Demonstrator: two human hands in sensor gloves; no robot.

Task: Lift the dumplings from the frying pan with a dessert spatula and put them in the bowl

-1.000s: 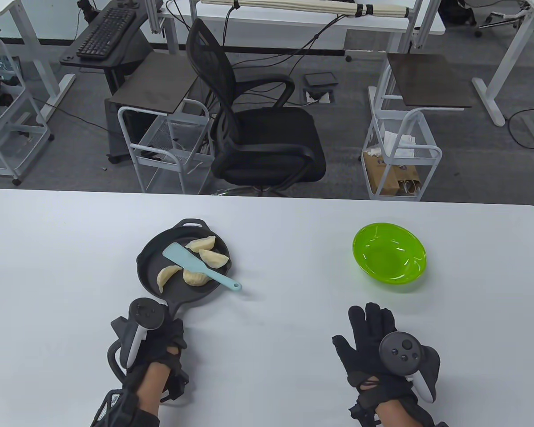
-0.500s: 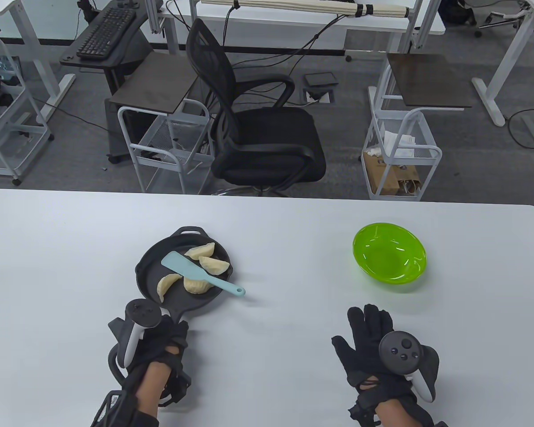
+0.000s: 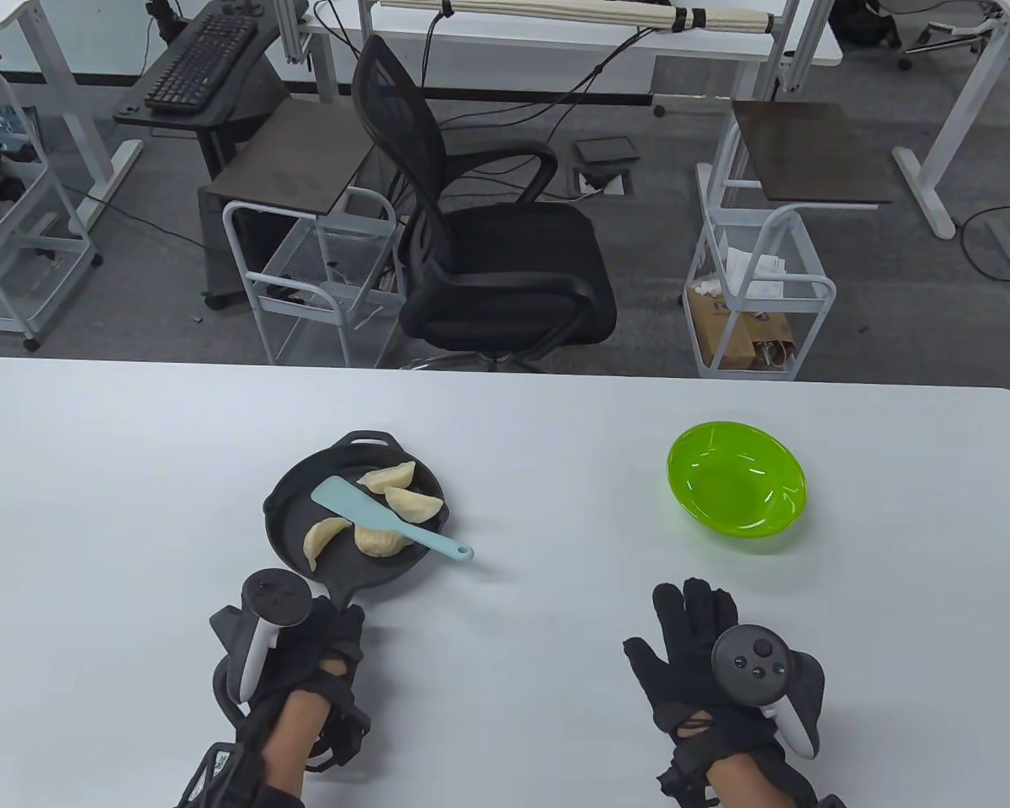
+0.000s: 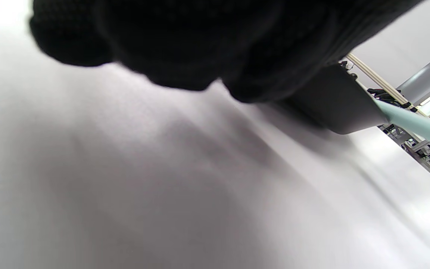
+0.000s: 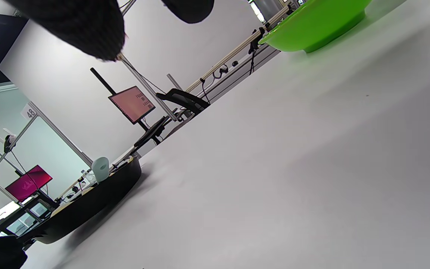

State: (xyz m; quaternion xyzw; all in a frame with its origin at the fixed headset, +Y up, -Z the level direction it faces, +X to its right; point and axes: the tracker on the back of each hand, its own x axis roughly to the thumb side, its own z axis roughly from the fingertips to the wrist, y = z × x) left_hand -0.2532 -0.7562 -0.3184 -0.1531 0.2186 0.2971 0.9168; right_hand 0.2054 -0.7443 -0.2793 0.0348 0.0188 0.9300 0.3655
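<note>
Black cast iron is the frying pan [image 3: 303,526], and it stands on the left part of the white bench [image 3: 555,673]. Four pale dumplings [image 3: 415,502] lie inside it, and we count none in the green bowl [image 3: 736,480], which stands well apart on the right side and looks empty. So we judge that the task is at its very beginning: nothing is moved yet, and all four dumplings are left to carry.

Across the pan lies the light blue dessert spatula [image 3: 387,526]. Its blade rests in the pan among the dumplings and its handle goes out over the near-right rim, with the end above the bench. No hand holds it.

Our left hand [image 3: 320,648] is at the pan handle, and its fingers are curled around that handle, so it grips the pan. In the left wrist view the dark glove fills the top and we see only the pan side and a piece of the blue handle.

Our right hand [image 3: 699,656] rests flat on the bench, fingers straight and a little spread, holding nothing. It lies between the pan and the bowl, near to the front edge.

What is left, in our judgement: the right hand must take the spatula by the handle, slide the blade under one dumpling, lift it, and bring it over to the bowl, then repeat this for the others.
</note>
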